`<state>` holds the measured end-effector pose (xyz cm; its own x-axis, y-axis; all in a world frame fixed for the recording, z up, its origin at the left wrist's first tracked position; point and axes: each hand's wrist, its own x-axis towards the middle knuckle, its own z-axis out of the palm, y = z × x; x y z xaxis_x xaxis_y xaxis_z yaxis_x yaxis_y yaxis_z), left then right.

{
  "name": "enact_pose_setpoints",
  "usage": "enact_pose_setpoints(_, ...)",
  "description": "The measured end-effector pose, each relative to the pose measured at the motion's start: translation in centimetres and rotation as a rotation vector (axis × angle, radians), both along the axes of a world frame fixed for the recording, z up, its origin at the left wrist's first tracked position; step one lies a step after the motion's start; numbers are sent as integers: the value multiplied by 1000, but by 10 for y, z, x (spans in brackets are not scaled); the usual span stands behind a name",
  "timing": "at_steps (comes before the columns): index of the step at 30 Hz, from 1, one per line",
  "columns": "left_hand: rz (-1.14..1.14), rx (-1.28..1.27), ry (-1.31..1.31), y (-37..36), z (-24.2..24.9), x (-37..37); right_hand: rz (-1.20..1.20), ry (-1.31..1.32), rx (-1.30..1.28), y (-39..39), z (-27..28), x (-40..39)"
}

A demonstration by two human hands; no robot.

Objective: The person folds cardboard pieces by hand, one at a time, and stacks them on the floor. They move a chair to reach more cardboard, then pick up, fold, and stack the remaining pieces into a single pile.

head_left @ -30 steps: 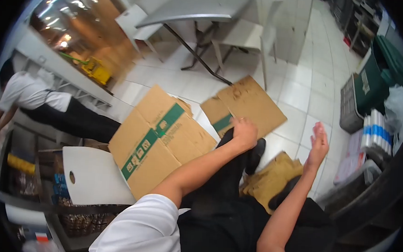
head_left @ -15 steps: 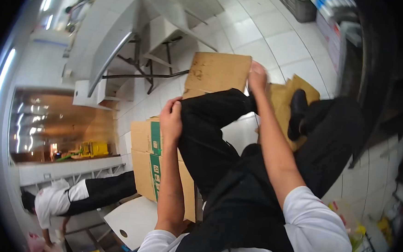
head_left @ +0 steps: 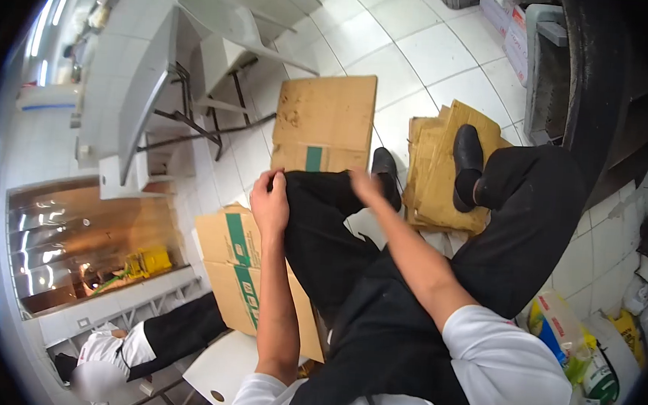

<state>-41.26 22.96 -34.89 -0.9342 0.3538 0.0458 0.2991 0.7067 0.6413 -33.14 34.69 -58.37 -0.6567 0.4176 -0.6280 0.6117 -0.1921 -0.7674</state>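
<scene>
My left hand (head_left: 269, 203) is at my bent knee, its fingers curled together close to the lower left corner of a brown cardboard sheet (head_left: 325, 117). I cannot tell what, if anything, is between those fingers. Dark stains mark the sheet's upper left, and a green patch shows near its lower edge, just beyond my knee. Smeared by motion, my right hand (head_left: 367, 188) is over my black trouser leg, below the sheet's right side. A printed cardboard box (head_left: 242, 264) with green bands stands left of my leg, partly behind my left forearm.
One shoe rests on a stack of flattened cardboard (head_left: 426, 172) on the tiled floor. White folding tables (head_left: 153, 81) with dark legs stand at the upper left. A white stool (head_left: 228, 367) is by the box. Another person (head_left: 118, 349) bends at lower left. Bags (head_left: 599, 379) lie at right.
My right hand has left the cardboard sheet's right edge and come down toward my knee. More of the sheet shows, with its green patch. My view has shifted, and the other person's posture has changed.
</scene>
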Motion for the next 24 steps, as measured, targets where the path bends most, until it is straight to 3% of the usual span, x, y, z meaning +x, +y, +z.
enact_pose_setpoints(1, 20, -86, 9, 4, -11, -1, 37, 269, -76, -34, -1, -42)
enact_pose_setpoints(2, 33, -175, 22, 9, -21, -7, 24, 300, -77, -24, 74, -47)
enact_pose_setpoints(3, 39, -196, -9, 15, -30, -10, 64, 725, -312, -11, 103, -53)
enact_pose_setpoints(4, 68, -203, -20, 19, -37, -8, 58, 688, -346, -4, 112, -53)
enact_pose_setpoints(6, 100, -230, -60, 19, -43, -10, 209, 864, -393, 5, 103, -60)
enact_pose_setpoints(8, 51, -212, -160, 22, -40, -26, 296, 368, -6, -20, 3, -53)
enact_pose_setpoints(9, 36, -248, -137, 25, -39, -30, 350, 314, 54, -32, -61, -32)
enact_pose_setpoints(10, 53, -270, -154, 24, -42, -36, 298, 465, 185, -43, -126, 5)
enact_pose_setpoints(11, 70, -251, -214, 21, -44, -39, 441, 126, 477, -48, -175, 43)
enact_pose_setpoints(12, 86, -223, -268, 19, -49, -44, 298, 32, 371, -28, -147, 73)
enact_pose_setpoints(14, 109, -236, -287, 14, -57, -52, 9, -49, 189, -57, -253, 100)
enact_pose_setpoints(15, 110, -199, -298, 12, -57, -52, -151, -151, 132, -62, -255, 79)
enact_pose_setpoints(16, 102, -147, -296, 13, -58, -54, -322, -244, 92, -63, -236, 37)
enact_pose_setpoints(17, 129, -165, -325, 15, -58, -54, 135, -172, -19, -43, -161, -5)
enact_pose_setpoints(18, 129, -165, -333, 17, -56, -56, 178, -302, -345, -34, -106, -43)
enact_pose_setpoints(19, 121, -200, -319, 19, -55, -59, 260, 91, -351, -41, -88, -70)
enact_pose_setpoints(20, 110, -238, -313, 19, -56, -59, 261, 272, -376, -21, -14, -84)
enact_pose_setpoints(21, 127, -115, -328, 11, -66, -60, 346, 482, -435, -18, 18, -106)
enact_pose_setpoints(22, 197, -79, -214, -1, -75, -59, 337, 702, -212, -9, 70, -107)
enact_pose_setpoints(24, 126, -94, -147, -4, -73, -58, 175, 775, -261, -19, 74, -94)
